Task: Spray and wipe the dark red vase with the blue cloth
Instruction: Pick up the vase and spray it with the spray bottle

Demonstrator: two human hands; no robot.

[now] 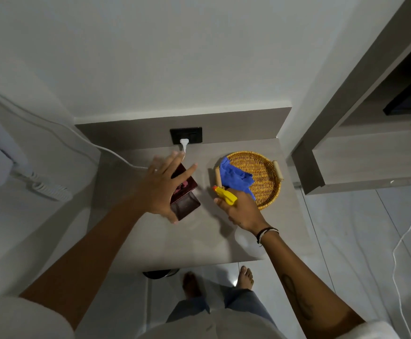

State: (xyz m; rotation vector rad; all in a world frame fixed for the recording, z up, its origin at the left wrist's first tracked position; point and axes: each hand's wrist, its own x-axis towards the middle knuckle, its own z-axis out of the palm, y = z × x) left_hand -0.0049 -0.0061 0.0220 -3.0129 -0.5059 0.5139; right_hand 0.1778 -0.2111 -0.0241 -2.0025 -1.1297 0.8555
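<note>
Vase, dark red and square-sided, stands on the grey desk left of a wicker basket. Left hand is over its top and near side, fingers spread apart; thumb seems to touch the lower edge, but a real grip can't be confirmed from this angle. Right hand has its fingers clamped on a spray bottle with a yellow head, nozzle aimed left toward the vase, just beside it. Blue cloth lies draped over the basket's near rim, untouched. Step in hand looks like steadying the vase for spraying. Next move calls for pressing the trigger at the vase's side, then putting down the bottle and picking up the cloth to wipe.
</note>
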